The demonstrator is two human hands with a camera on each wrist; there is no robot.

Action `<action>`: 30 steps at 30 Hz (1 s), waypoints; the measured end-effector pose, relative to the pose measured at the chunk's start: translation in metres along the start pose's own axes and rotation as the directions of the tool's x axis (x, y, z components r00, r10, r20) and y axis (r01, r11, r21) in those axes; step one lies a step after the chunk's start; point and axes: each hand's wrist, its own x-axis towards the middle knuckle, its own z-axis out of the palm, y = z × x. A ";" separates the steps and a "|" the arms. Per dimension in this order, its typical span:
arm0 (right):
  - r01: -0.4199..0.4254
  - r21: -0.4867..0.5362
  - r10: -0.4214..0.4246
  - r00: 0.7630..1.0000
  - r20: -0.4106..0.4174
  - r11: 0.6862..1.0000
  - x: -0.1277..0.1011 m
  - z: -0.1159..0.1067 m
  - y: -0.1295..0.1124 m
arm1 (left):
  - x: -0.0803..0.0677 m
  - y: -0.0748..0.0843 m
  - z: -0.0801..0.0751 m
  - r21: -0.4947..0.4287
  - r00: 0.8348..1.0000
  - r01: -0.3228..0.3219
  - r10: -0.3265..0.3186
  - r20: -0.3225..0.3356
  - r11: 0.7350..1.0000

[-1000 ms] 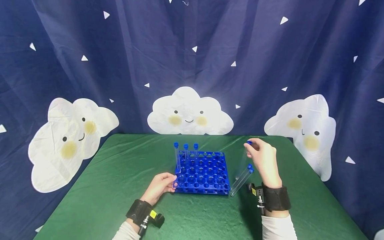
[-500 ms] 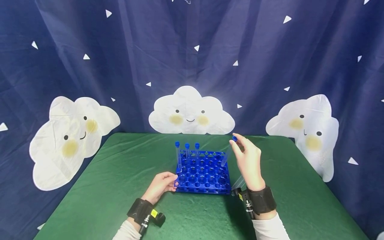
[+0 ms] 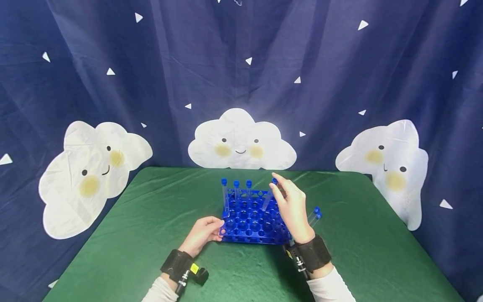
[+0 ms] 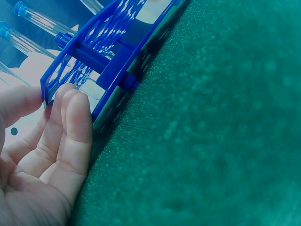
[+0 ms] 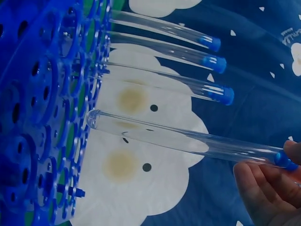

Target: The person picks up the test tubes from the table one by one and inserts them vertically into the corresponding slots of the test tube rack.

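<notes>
Test tube (image 5: 188, 140), clear, blue-capped: tilted above the rack (image 3: 248, 220), lower end close to it, contact unclear. Your right grip (image 3: 294, 208): narrowed to a fingertip pinch on the tube's capped end. Your left grip (image 3: 203, 233): pinching the rack's near left corner. Three upright tubes (image 3: 237, 192): rack's far left part. Two more tubes (image 3: 314, 217), partly hidden: on the counter (image 3: 377, 251), right of the rack.

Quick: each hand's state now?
Left hand: gripping a blue perforated plastic rack at its left end.
Right hand: pinching a clear blue-capped test tube at its capped end.
</notes>
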 end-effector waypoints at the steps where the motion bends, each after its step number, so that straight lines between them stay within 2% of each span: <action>1: -0.002 0.005 0.002 1.000 0.003 1.000 -0.001 0.001 0.000 | 0.000 0.000 0.000 0.000 1.000 -0.001 0.001 0.000 1.000; 13: -0.014 0.029 0.013 0.999 0.038 0.999 -0.006 0.013 0.007 | -0.001 0.001 0.001 -0.004 1.000 -0.006 0.006 0.001 1.000; 30: -0.033 0.013 0.031 0.988 0.151 0.999 -0.014 0.027 0.017 | -0.001 0.002 0.001 -0.003 1.000 -0.005 0.005 -0.001 1.000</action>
